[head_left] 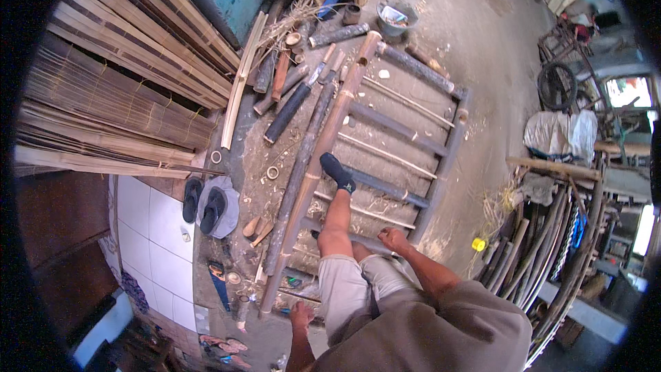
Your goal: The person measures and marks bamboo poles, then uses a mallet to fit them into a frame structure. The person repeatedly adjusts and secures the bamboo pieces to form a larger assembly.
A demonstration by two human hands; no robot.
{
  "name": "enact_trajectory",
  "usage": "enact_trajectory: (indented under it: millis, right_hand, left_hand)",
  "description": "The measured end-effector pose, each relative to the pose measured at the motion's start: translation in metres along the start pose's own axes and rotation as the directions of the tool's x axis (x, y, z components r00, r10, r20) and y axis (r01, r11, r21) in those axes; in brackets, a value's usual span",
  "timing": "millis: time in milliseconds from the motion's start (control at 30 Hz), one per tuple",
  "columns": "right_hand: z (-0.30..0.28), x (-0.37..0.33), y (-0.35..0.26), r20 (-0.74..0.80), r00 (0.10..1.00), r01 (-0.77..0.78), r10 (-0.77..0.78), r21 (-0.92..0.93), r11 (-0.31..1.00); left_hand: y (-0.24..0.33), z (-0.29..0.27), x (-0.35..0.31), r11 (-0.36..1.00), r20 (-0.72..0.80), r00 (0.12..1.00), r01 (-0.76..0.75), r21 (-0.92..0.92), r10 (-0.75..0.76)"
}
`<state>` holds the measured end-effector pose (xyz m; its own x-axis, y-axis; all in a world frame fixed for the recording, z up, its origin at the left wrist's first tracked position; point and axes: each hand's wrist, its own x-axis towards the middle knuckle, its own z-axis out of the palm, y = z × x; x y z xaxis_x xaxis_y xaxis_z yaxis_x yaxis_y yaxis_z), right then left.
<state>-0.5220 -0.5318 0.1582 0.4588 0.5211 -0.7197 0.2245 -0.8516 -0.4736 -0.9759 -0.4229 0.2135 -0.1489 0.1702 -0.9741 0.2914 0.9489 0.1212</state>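
A ladder-like bamboo frame (387, 123) lies on the floor, with thick side poles and several crosspieces. My right hand (393, 240) is over its lower right part, by a crosspiece, with the fingers curled in; whatever they may hold is hidden. Low in the view, my left hand (301, 315) is beside the near end of the left side pole (289, 238), fingers somewhat spread, with nothing visible in them. One foot in a dark shoe or sock (337, 172) rests within the frame, at a crosspiece. Thin pale strips (387, 152) run between the thicker crosspieces.
Left of the frame lie a dark-handled blade (297, 100), a saw (219, 286), wooden-handled tools (257, 229) and sandals (213, 210). Bamboo blinds (117, 83) lean on the left. A bucket (396, 19) stands beyond; poles (533, 248) are stacked right, near a yellow object (478, 244).
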Motion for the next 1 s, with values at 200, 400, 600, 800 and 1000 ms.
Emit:
enact_trajectory:
  millis: [200,400,600,800,1000]
  right_hand:
    - [-0.140,0.112,-0.104,0.085,0.989,0.132,-0.117,-0.201,0.971]
    - [-0.255,0.200,-0.175,-0.063,0.916,0.371,-0.396,-0.241,0.897]
    - [-0.341,0.168,-0.044,0.015,0.992,-0.123,0.122,0.174,0.977]
    - [-0.459,0.140,0.118,-0.107,0.990,0.061,-0.091,-0.258,0.964]
    - [-0.556,0.372,-0.083,-0.161,0.963,-0.142,0.216,0.376,0.916]
  left_hand:
    - [0.039,0.083,-0.028,0.994,-0.063,0.998,-0.027,-0.109,0.020]
    - [0.089,0.117,0.008,0.902,0.165,0.983,0.000,-0.431,0.079]
    - [0.314,0.180,0.049,0.857,-0.096,0.866,-0.461,0.230,0.491]
    - [0.548,0.348,-0.014,0.758,-0.156,0.762,-0.645,-0.094,0.629]
    - [0.579,0.538,-0.046,0.768,0.146,0.763,-0.640,0.026,0.630]
